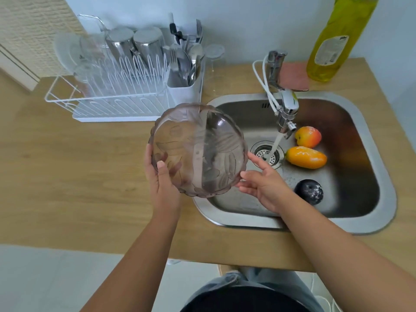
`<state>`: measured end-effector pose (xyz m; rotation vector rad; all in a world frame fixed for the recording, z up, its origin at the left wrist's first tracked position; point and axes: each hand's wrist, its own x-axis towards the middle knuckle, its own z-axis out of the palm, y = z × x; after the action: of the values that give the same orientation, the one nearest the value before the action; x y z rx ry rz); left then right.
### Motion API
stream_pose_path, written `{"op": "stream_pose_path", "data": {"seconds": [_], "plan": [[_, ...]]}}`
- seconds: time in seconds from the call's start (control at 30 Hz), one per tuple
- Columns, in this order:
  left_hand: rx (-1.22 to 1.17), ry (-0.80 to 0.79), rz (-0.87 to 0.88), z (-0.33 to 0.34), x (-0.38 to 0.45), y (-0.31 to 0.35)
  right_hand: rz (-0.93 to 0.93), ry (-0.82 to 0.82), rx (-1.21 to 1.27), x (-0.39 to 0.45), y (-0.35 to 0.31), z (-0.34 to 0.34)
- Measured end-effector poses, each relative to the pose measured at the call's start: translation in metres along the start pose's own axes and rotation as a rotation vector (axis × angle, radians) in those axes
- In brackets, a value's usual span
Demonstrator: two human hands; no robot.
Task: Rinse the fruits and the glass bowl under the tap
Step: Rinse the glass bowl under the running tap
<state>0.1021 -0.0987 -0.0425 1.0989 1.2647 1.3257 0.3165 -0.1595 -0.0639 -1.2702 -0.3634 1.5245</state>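
I am holding the glass bowl tilted over the sink's left rim, my left hand gripping its near-left edge, thumb curled over the rim. My right hand is touching its right edge, fingers loosely spread. The tap is running; an apple, a mango and a dark plum are lying in the basin's right part.

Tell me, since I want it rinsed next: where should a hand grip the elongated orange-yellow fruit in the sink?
Probably across the middle of the elongated fruit, coming from above with the right hand, fingers spanning its narrow width. It lies flat on the sink floor, long axis roughly left-right. The round fruit behind sits close and the tap hangs nearby, so approach from the near side.
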Motion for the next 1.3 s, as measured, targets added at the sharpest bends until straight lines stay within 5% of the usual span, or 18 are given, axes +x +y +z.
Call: {"op": "stream_pose_path", "data": {"seconds": [0.33, 0.47, 0.57, 0.7, 0.8, 0.9, 1.3], "plan": [[-0.094, -0.059, -0.044, 0.002, -0.003, -0.001, -0.084, 0.113, -0.064, -0.015, -0.006, -0.011], [-0.115, -0.124, -0.167, 0.018, -0.009, -0.004, -0.154, 0.359, -0.434, -0.018, -0.006, -0.027], [-0.078, -0.179, -0.166, 0.038, -0.015, -0.004, -0.48, 0.574, -1.016, -0.021, -0.007, -0.044], [0.04, -0.26, -0.098, 0.058, -0.019, -0.016, -0.824, 0.512, -1.51, -0.016, -0.01, -0.048], [-0.005, -0.293, -0.157, 0.073, -0.025, -0.019, -0.417, 0.335, -1.758, -0.011, -0.021, -0.029], [-0.065, -0.313, -0.217, 0.085, -0.03, -0.019, -0.136, 0.358, -1.815, 0.0, -0.032, -0.02], [-0.089, -0.325, -0.239, 0.097, -0.032, -0.016, -0.165, 0.346, -1.801, 0.003, -0.034, -0.025]]}}
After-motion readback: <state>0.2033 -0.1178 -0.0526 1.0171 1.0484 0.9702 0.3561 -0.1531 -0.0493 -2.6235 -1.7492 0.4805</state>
